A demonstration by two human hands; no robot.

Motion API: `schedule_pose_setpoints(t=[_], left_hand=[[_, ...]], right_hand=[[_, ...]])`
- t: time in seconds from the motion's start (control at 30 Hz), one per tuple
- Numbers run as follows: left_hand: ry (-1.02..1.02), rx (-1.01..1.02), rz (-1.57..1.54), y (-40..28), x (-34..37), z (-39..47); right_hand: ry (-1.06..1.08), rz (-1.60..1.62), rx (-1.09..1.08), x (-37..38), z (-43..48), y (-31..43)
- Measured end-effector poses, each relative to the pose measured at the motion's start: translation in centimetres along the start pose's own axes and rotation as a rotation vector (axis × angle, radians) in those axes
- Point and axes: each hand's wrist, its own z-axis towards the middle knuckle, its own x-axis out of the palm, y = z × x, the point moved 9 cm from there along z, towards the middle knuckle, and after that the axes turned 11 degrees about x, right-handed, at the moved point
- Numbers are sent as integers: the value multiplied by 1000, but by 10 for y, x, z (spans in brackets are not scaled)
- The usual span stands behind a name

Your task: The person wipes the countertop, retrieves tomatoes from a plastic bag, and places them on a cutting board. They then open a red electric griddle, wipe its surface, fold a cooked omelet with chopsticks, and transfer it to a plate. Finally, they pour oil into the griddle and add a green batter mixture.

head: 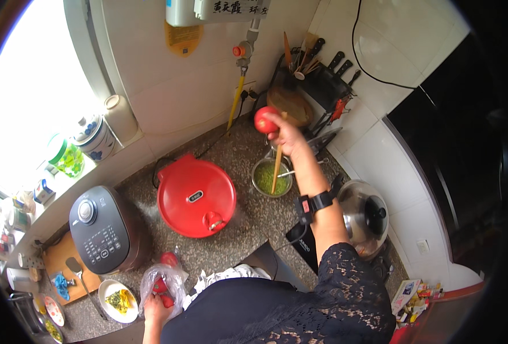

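My right hand (pixel 289 138) is raised over the back of the counter and grips a red tomato (pixel 265 120). Below it stands a metal bowl (pixel 254 182) of chopped green food (pixel 264 176), with wooden chopsticks (pixel 277 165) and a metal utensil handle leaning in it. At the front edge, my left hand (pixel 155 310) grasps a clear plastic bag (pixel 175 281). Red tomatoes (pixel 160 285) sit inside that bag, and another tomato (pixel 168 259) lies just behind it. The left fingertips are partly hidden by the bag.
A closed red electric griddle (pixel 185 182) stands mid-counter, beside a dark multicooker (pixel 101 232). A plate of yellow and green food (pixel 120 303) is near the left hand. Right of my forearm is a lidded pot (pixel 363 215). A knife rack (pixel 322 81) fills the back corner.
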Motion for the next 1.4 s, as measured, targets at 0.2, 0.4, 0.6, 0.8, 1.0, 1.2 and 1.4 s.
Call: schedule_pose_setpoints(t=[0.2, 0.4, 0.6, 0.8, 1.0, 1.2, 1.4], left_hand=[[-131, -164, 2, -13, -31, 12], [-178, -132, -55, -26, -43, 15], [9, -356, -27, 8, 3, 11], [123, -312, 243, 54, 52, 11], [54, -484, 1, 72, 50, 6], [-102, -218, -270, 50, 2, 3], [-359, 27, -896, 16, -80, -14]], right_hand=[[-176, -94, -67, -97, 127, 66], [-720, -1107, -57, -134, 191, 105], [-832, -1379, 42, -129, 213, 94], [-700, -1409, 111, -150, 240, 76], [-750, -1280, -65, -148, 213, 105], [-644, -1279, -404, -13, 83, 136], [410, -809, -982, 190, -130, 27]])
